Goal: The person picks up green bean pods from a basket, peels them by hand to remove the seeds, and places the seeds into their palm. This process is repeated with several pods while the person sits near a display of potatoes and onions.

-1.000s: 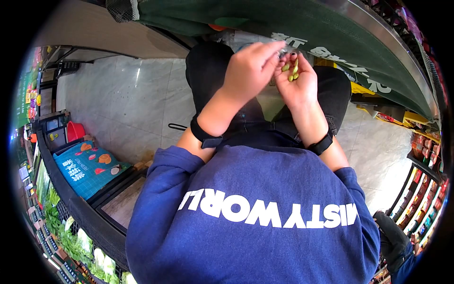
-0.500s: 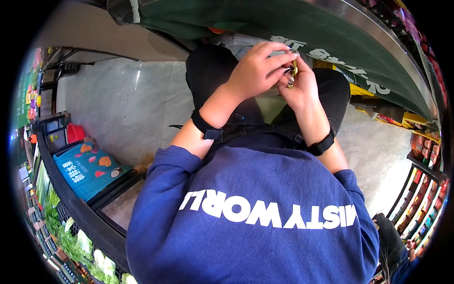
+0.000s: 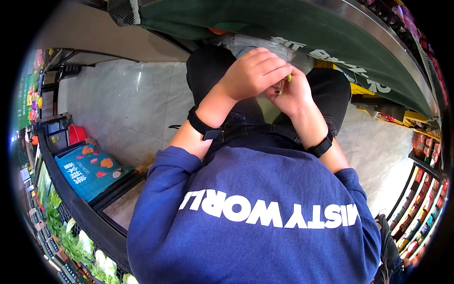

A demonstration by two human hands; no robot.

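- hands, head view: left hand (image 3: 248, 73) and right hand (image 3: 292, 92) raised together above the lap, touching at the fingertips.
- left hand: fingers curled and pressed together, knuckles up, folded over the right hand's fingertips; grip beneath hidden, cannot tell.
- right hand: fingers bent inward, pinching green pod (image 3: 288, 77); only a small tip of it visible, between the two hands.
- wrists: black left wristband (image 3: 201, 127) and black right wristband (image 3: 321, 144), both snug.
- just beyond the hands: clear plastic bag (image 3: 257, 42), close against green counter edge (image 3: 283, 23) with white lettering.
- below the hands: black trousers (image 3: 208, 71), then blue sweatshirt (image 3: 255, 213) with white letters.
- left side: pale tiled floor (image 3: 127, 104), blue printed sack (image 3: 90, 168), red tub (image 3: 75, 132), leafy greens (image 3: 71, 241) on a rack.
- right side: shelves of packaged goods (image 3: 425, 189), too small to identify.
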